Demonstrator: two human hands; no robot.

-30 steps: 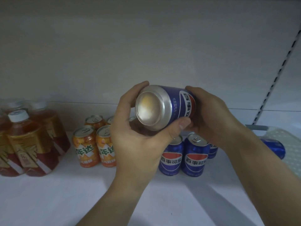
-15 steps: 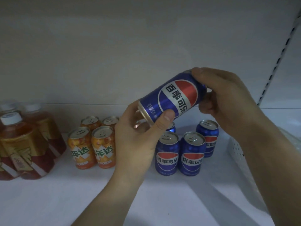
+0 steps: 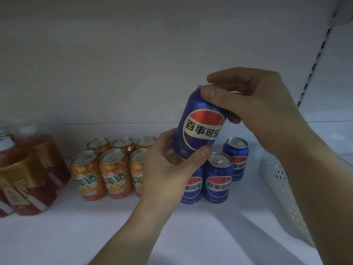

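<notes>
A blue cola can [image 3: 201, 124] with a red, white and blue round logo is held nearly upright in the air above the shelf. My left hand [image 3: 168, 169] grips its bottom end, thumb across the front. My right hand [image 3: 254, 104] grips its top, thumb on the shoulder of the can. Below it on the white shelf [image 3: 95, 236] stand three more blue cola cans [image 3: 217, 177], one partly hidden behind my left hand.
Several orange soda cans [image 3: 114, 173] stand in two rows left of the blue ones. Red-brown tea bottles [image 3: 23, 175] with white caps fill the far left. A white perforated basket [image 3: 278, 180] sits at the right, behind my right forearm. A slotted shelf upright [image 3: 313, 69] runs up the right wall.
The can has turned from lying on its side with its base toward me to nearly upright with the logo facing me. Both hands stayed on it and moved right.
</notes>
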